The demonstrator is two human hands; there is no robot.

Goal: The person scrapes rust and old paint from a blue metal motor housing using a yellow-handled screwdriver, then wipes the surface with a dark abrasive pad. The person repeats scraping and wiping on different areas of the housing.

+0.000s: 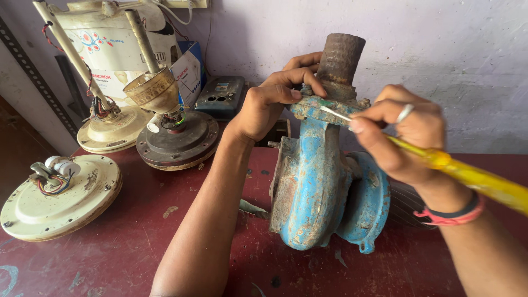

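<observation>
A yellow-handled screwdriver (pixel 467 175) is clenched in the right hand (pixel 404 137), its metal tip laid against the flange at the top of one blue pump casing (pixel 322 187). The left hand (pixel 272 102) is closed over the same flange from the other side, fingers curled onto its edge just beside the tip. One rusty brown pipe stub (pixel 340 59) rises upright from that flange. The pump casing is stood on a dark red table (pixel 126 253), roughly at its middle, with the wall close behind it. To the left of the pump three round fan motor housings are counted: a cream one (pixel 58 203) nearest, lying flat with coloured wires on top, a dark one (pixel 179 137) carrying a brass cup and rod, and a second cream one (pixel 113 129) behind it. One grey switch box (pixel 223 96) is seen behind the left wrist.
</observation>
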